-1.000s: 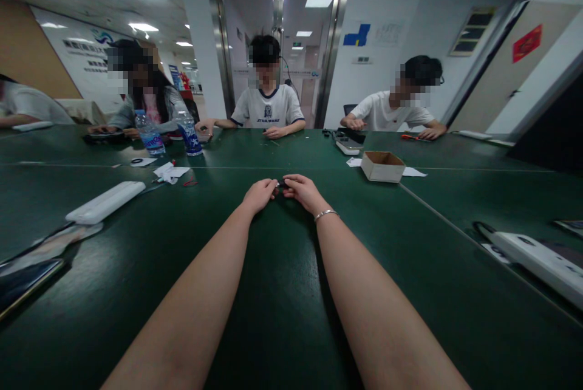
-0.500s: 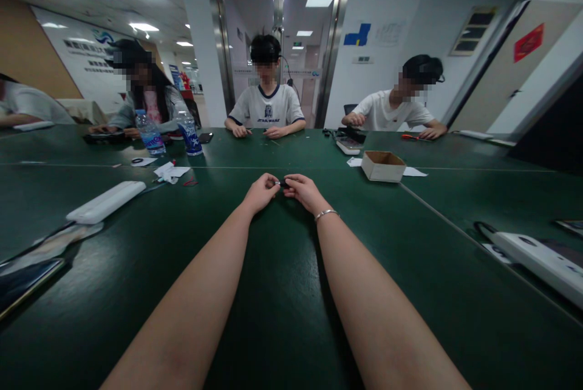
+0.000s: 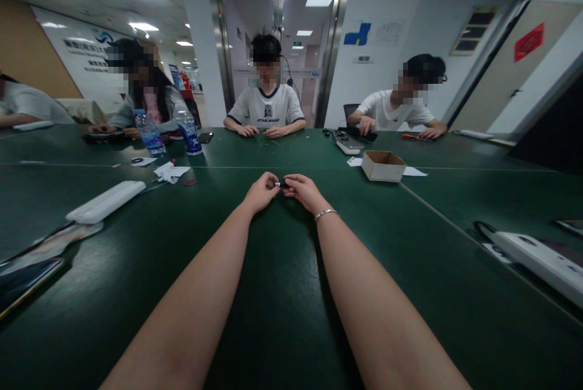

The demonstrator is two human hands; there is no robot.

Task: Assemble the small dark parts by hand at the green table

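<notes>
Both my hands meet over the green table [image 3: 273, 268], fingertips close together. Between them is a small dark piece with a shiny metal end [image 3: 281, 184], too small to name. My left hand [image 3: 262, 193] is closed in a pinch at its metal end. My right hand [image 3: 304, 192], with a silver bracelet [image 3: 327, 214] on the wrist, pinches its dark end. The fingers partly hide the piece.
An open cardboard box [image 3: 383, 170] stands ahead to the right. Left lie a white power strip [image 3: 107, 202], a phone [image 3: 27, 287] and paper scraps [image 3: 171, 172]. Two bottles [image 3: 189, 133] stand beyond. Another power strip [image 3: 542, 256] lies right. Several people sit around the table.
My hands stay almost in place; a little more of the piece's metal end shows between them. Across the table, the person at right has moved a hand down onto a dark object.
</notes>
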